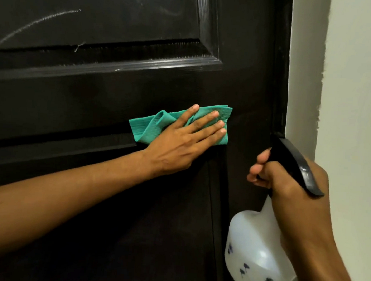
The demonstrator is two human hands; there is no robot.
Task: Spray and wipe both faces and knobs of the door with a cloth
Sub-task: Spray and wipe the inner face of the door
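While the left hand (181, 140) lies flat with fingers straight and slightly spread, it presses a green cloth (157, 125) against the black door (96, 95), on the rail between the upper and lower panels. Cloth is bunched, partly folded under the fingers. Right hand (294, 186) grips the black trigger head of a white spray bottle (258, 253), fingers curled round it, near the door's right edge. Pale streaks mark the upper panel. Light wall (357, 85) at right.

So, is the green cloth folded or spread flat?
Folded: the green cloth shows bunched, doubled layers under the left hand, pressed on the door.
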